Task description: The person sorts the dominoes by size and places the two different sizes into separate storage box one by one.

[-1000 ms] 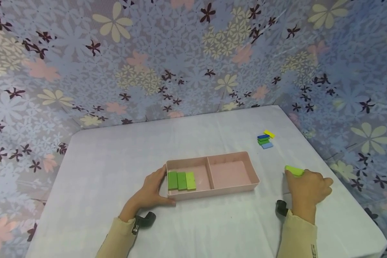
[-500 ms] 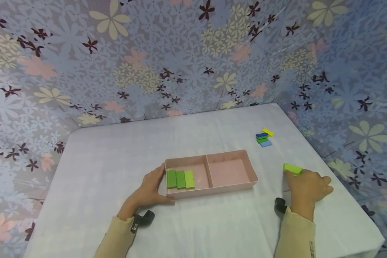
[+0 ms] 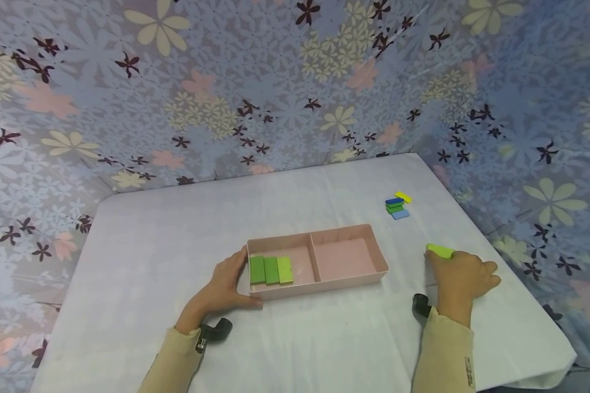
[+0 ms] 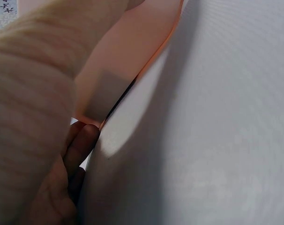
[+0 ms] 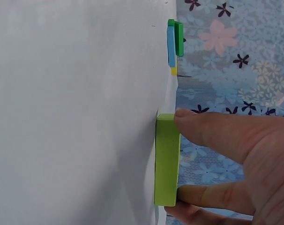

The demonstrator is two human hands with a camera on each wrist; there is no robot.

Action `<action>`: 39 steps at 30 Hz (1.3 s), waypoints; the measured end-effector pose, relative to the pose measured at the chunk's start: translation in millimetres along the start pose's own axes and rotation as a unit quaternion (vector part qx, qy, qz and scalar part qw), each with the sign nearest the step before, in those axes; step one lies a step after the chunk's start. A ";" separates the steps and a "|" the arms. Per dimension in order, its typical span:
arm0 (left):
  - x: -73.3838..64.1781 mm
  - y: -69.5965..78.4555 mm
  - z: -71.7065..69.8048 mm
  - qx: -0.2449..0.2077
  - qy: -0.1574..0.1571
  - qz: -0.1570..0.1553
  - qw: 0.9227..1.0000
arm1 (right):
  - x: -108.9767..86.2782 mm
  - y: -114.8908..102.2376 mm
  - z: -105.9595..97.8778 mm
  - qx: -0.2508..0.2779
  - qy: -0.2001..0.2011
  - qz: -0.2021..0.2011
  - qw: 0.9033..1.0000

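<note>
A pink tray (image 3: 302, 292) with two compartments lies on the white table. My left hand (image 3: 224, 285) holds its left end, the thumb along the front wall and the fingers at the left side. In the left wrist view, fingertips (image 4: 83, 140) lie by the tray's corner. Inside the left compartment lie two green blocks (image 3: 271, 271) and a yellow-green block (image 3: 285, 270), side by side. To the right of the tray, my right hand (image 3: 464, 278) pinches a light-green block (image 5: 166, 161) between thumb and fingers at its two ends. The block is low at the table surface.
Beyond the tray at the right is a small group of blocks: dark blue (image 3: 394, 201), green (image 3: 395, 208), light blue (image 3: 400, 215) and yellow (image 3: 403, 197). A flowered cloth (image 3: 285, 82) stands behind and beside the table (image 3: 177, 224).
The whole head view has shifted slightly. My left hand stays on the tray, and my right hand keeps its hold on the light-green block at about the same place.
</note>
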State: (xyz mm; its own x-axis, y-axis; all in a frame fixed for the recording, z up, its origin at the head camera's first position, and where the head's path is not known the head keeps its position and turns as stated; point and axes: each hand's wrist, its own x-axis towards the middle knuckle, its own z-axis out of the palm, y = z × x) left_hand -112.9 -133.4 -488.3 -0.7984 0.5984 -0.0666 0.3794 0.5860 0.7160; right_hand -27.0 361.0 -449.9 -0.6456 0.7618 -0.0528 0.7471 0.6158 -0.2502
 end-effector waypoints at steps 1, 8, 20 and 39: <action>-0.2 0.0 -0.4 0.002 0.000 -0.001 1.000 | -0.1 -0.9 -0.1 0.002 0.002 -0.002 1.000; -0.5 -0.1 -0.3 -0.001 -0.003 -0.005 1.000 | -1.3 -3.6 -4.0 0.007 -0.008 -0.003 1.000; -0.6 1.4 -0.2 0.007 0.001 0.003 1.000 | -2.9 -3.8 3.6 0.082 0.029 -0.025 0.996; 0.1 0.0 1.0 0.004 -0.001 0.001 1.000 | -19.4 -26.1 -8.2 0.109 0.055 -0.072 0.990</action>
State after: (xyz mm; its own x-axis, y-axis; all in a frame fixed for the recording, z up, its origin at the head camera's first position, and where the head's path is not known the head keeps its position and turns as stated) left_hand -112.5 -132.7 -489.0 -0.7970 0.6003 -0.0668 0.3847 0.5897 0.7101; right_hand -32.7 331.8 -434.4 -0.7127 0.6942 0.1006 0.5891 0.6702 -0.4514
